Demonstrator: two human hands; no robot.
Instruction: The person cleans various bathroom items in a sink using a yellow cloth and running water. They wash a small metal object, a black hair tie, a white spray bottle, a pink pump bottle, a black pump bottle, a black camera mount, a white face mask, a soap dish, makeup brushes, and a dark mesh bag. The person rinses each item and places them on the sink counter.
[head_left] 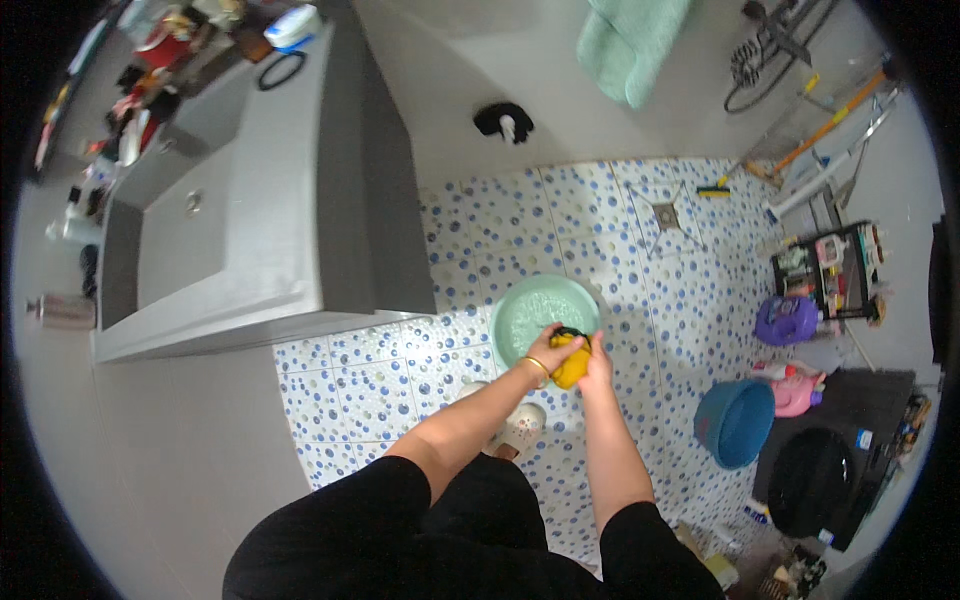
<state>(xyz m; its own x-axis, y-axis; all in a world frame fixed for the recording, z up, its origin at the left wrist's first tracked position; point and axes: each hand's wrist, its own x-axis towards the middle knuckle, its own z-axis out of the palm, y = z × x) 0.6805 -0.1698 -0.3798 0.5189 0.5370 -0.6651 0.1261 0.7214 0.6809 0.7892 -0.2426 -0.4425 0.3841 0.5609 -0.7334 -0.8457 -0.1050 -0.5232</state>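
Over the near right rim of a pale green basin, both my hands grip a crumpled yellow bundle with a dark band at its top. It looks like soft cloth, but its exact kind does not show. My left hand, with a gold bangle at the wrist, closes on the bundle's left and top. On its right side my right hand is wrapped round it, fingers partly hidden. Water with light ripples or suds fills the basin, which stands on the floor.
A grey sink counter stands at the left. To the right are a blue bucket, a purple jug, a pink bottle and a black toilet. Behind the basin is a floor drain; a green towel hangs above.
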